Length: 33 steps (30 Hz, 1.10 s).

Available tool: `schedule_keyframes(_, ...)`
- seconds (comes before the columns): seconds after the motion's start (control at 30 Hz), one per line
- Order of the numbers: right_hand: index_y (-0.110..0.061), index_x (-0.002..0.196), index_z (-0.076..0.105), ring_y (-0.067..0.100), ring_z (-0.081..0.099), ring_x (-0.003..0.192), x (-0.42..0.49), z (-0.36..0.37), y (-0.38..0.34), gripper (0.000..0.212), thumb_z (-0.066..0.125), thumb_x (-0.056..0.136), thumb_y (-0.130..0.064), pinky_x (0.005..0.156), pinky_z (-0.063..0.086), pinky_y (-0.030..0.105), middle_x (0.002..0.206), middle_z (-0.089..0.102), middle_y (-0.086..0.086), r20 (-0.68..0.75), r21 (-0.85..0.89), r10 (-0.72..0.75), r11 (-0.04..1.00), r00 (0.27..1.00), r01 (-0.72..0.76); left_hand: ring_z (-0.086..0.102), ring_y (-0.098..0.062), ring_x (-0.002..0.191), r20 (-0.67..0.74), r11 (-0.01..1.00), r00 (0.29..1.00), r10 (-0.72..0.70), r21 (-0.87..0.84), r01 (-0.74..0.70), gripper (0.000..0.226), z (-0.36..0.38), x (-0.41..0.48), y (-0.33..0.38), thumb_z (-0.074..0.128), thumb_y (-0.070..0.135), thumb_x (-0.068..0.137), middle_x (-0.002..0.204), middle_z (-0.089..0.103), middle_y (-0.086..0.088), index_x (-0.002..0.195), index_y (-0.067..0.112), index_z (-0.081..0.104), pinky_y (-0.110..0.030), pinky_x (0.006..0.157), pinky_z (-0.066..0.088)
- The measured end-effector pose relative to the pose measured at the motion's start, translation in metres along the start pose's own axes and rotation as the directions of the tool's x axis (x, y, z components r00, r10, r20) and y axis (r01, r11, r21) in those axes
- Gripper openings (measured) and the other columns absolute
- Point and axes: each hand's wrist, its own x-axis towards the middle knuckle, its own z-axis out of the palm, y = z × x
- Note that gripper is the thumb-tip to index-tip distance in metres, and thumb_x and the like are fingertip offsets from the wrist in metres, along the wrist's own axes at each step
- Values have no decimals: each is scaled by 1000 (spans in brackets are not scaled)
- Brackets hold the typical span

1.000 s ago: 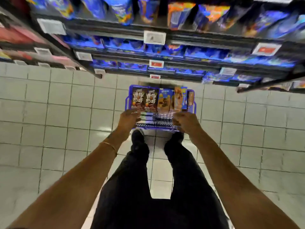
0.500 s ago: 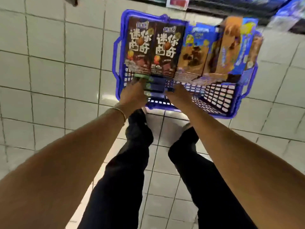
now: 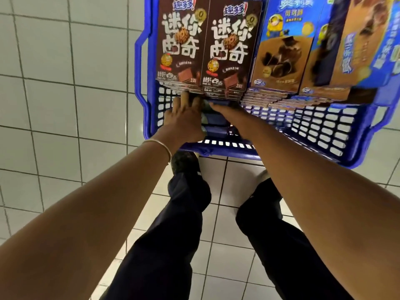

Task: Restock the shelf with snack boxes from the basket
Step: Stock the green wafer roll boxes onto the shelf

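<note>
- Both hands have moved off the rim and into the basket (image 3: 359,158).
- Left hand (image 3: 184,120): fingers extended, touching the brown snack boxes (image 3: 207,46).
- Right hand (image 3: 225,112): grip cannot be told.
- Boxes remain in the basket; pick-up likely starting.

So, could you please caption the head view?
Left hand and right hand reach into the blue basket of snack boxes.

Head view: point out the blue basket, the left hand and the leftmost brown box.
blue basket (image 3: 320,126): head view, bare mesh wall.
left hand (image 3: 184,121): head view, back of the hand.
leftmost brown box (image 3: 181,40): head view, printed front face.
</note>
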Motion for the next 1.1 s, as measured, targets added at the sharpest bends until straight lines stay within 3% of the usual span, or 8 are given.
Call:
schedule_keyframes(0.27,-18,139,56,31,59,123,7,8,0,50,65,93,-38,103,51,46,138,61,9,-238,156,119,984,964,-83,20,-46,147,-66,981,997,-41,-193,28,95,10,-4,7,79,32,68,155,19,-15,150,26,30,-58,116,39)
schedule_keyframes(0.4,-18,123,59,7,66,77,9,8,1,35,68,92,-33,65,54,22,110,63,1,-290,229,126,972,949,-59,25,-44,148,-67,910,985,-160,-397,121,110,11,-1,9,92,33,64,160,9,-19,152,19,27,-49,120,39)
schedule_keyframes(0.57,-16,138,56,30,57,126,9,4,5,50,68,92,-31,110,45,50,137,61,9,-158,341,201,930,967,-138,39,-40,139,-12,762,937,-348,-586,275,112,9,10,20,97,36,59,147,32,-14,146,15,29,-47,113,43)
schedule_keyframes(0.73,-20,142,52,30,52,132,13,1,8,56,67,91,-37,113,41,49,144,55,6,-73,430,250,881,965,-196,52,-27,136,163,556,942,-294,-773,307,106,0,37,14,101,23,62,145,49,-8,146,11,38,-34,117,42)
schedule_keyframes(0.83,-20,139,55,30,54,130,15,-2,8,52,67,90,-35,113,41,49,143,57,7,-89,425,252,884,964,-192,59,-23,133,107,508,980,-165,-843,177,71,-4,43,10,93,7,74,128,68,0,136,6,59,-32,116,44)
schedule_keyframes(0.9,-21,136,58,30,57,126,14,-2,8,51,69,89,-38,112,43,49,139,60,7,-87,428,254,883,963,-195,64,-18,125,63,479,985,-159,-868,132,60,-5,39,6,92,4,74,130,71,-3,128,7,67,-22,108,46)
schedule_keyframes(1.0,-22,138,58,30,58,124,13,0,8,57,69,86,-44,110,44,50,138,61,7,-103,426,262,884,960,-195,71,-20,111,70,372,987,-147,-920,121,40,-8,35,2,93,2,73,113,76,0,104,18,72,-31,100,57)
schedule_keyframes(1.1,-23,142,54,31,57,125,9,0,8,62,70,86,-44,111,44,49,141,58,7,-123,434,256,883,959,-180,69,-19,105,73,375,990,-122,-920,114,35,-11,34,4,86,1,81,103,71,4,103,18,66,-22,86,58)
